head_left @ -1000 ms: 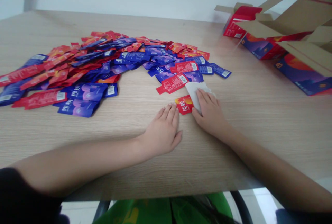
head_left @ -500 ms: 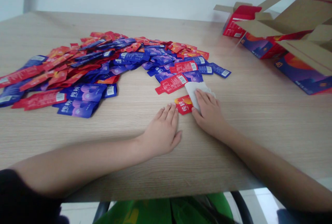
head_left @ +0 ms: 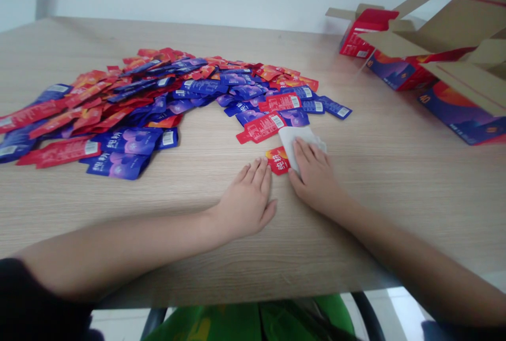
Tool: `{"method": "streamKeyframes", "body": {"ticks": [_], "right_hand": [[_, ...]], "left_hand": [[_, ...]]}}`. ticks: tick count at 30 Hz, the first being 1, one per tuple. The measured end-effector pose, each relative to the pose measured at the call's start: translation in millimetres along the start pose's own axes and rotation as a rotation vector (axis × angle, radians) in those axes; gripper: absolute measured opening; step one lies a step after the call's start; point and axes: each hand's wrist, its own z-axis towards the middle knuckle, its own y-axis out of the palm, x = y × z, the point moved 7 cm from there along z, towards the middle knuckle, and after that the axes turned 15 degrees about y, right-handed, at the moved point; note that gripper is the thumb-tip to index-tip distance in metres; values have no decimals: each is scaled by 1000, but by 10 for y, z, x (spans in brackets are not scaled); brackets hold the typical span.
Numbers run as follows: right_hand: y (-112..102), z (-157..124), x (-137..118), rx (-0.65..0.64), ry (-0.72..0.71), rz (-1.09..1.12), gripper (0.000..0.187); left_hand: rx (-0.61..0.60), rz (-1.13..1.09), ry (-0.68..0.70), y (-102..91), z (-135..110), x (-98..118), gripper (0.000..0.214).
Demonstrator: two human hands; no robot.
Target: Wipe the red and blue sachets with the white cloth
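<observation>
A red sachet (head_left: 278, 161) with white lettering lies flat on the table in front of me. The fingertips of my left hand (head_left: 248, 196) rest at its left end, with the hand laid flat, fingers stretched and thumb apart. My right hand (head_left: 316, 172) presses a white folded tissue (head_left: 293, 143) down over the sachet's right part, which is hidden beneath. Just behind, a red sachet with a barcode (head_left: 261, 128) lies at the near end of the pile.
A wide pile of red and blue sachets (head_left: 201, 87) spreads across the left and middle of the table (head_left: 221, 272). At the back right stand open cartons, a small red one (head_left: 366, 30) and larger blue-and-red ones (head_left: 458, 111), with flaps sticking out.
My right hand and the tissue have slid slightly left over the red sachet, covering a little more of it. My left hand has stayed in place.
</observation>
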Motion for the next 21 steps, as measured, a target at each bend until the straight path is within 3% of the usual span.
{"method": "streamKeyframes", "body": {"ticks": [4,6,11,13,18,21], "right_hand": [[7,-191,-364,-56,-232,30,61],[-7,-137,-257,-75,-194,23,61],[-32,112,253,-18,81,-23,62],[-27,91,187,3,48,-32,62],[-24,-116,-276,-36,-259,3,59],[-49,-29,-113,-38,-200,-25,61]], "left_hand": [[6,6,10,-4,-1,6,65],[2,7,13,-5,-2,8,66],[-21,10,6,2,-3,5,69],[-21,13,4,4,1,2,68],[-4,15,6,4,6,-9,69],[-3,18,18,-9,-2,-15,69]]}}
